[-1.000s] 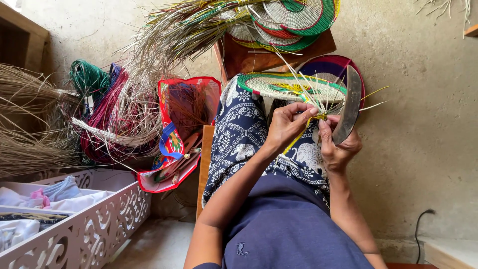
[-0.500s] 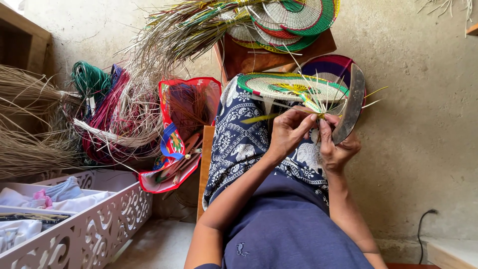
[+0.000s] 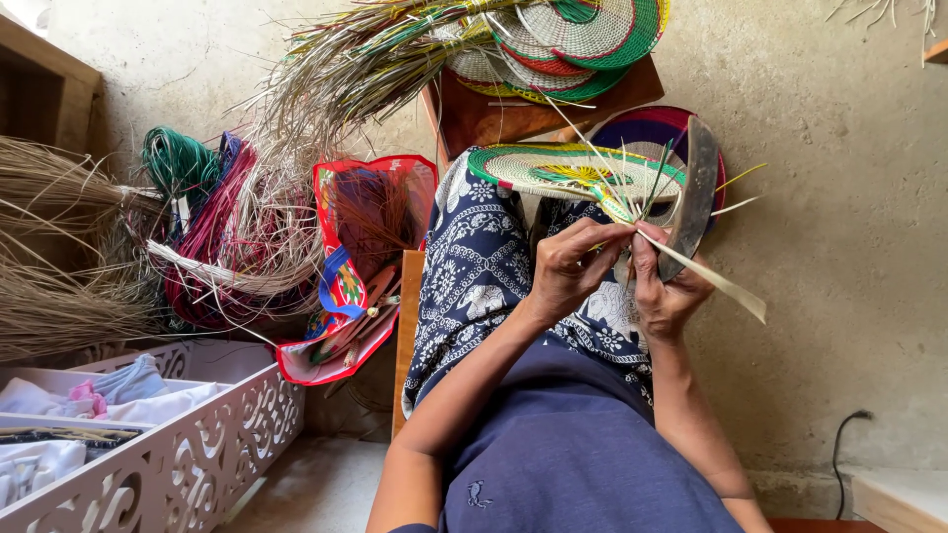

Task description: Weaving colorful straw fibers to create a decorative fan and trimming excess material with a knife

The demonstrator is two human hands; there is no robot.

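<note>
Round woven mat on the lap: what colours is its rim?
The round woven mat has a green rim with a thin red-and-yellow edge, pale inside; the head view shows it.

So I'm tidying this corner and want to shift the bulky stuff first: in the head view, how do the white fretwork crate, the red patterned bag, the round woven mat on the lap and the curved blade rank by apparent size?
1. White fretwork crate, though it sits nearest the camera.
2. Red patterned bag.
3. Round woven mat, seen edge-on, so its place is unsure.
4. Curved blade.
</note>
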